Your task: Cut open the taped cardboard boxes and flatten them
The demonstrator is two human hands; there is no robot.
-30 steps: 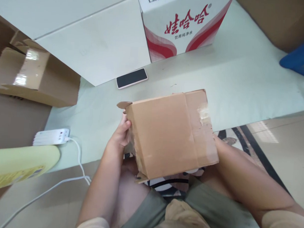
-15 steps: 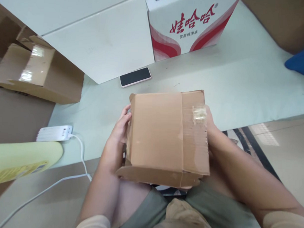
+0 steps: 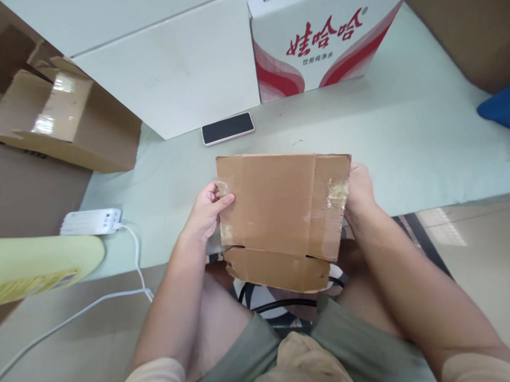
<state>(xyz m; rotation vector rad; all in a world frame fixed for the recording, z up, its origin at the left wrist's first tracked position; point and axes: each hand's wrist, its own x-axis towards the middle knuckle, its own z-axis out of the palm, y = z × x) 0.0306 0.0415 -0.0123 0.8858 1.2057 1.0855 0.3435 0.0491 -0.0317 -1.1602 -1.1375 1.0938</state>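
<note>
A brown cardboard piece [image 3: 275,205], creased into panels, is held up over my lap at the table's front edge. Torn clear tape sticks to its left and right sides, and a lower flap hangs toward me. My left hand [image 3: 210,208] pinches its left edge, thumb on the near face. At the right edge is my right hand [image 3: 359,188], closed around the cardboard, its fingertips hidden behind the panel.
A black-screened phone [image 3: 227,129] lies beyond the cardboard, before a white box [image 3: 171,71] and a red-and-white carton [image 3: 314,54]. Left are an open brown box [image 3: 102,124], a white power bank [image 3: 90,221] with a cable, and a yellow-green object [image 3: 39,267]. A blue object [image 3: 504,108] stands right.
The cardboard has gone from a boxy, partly folded shape to flatter, spread panels, its lower flap now hanging down. My left thumb has come onto its near face, and my right hand has shifted slightly outward.
</note>
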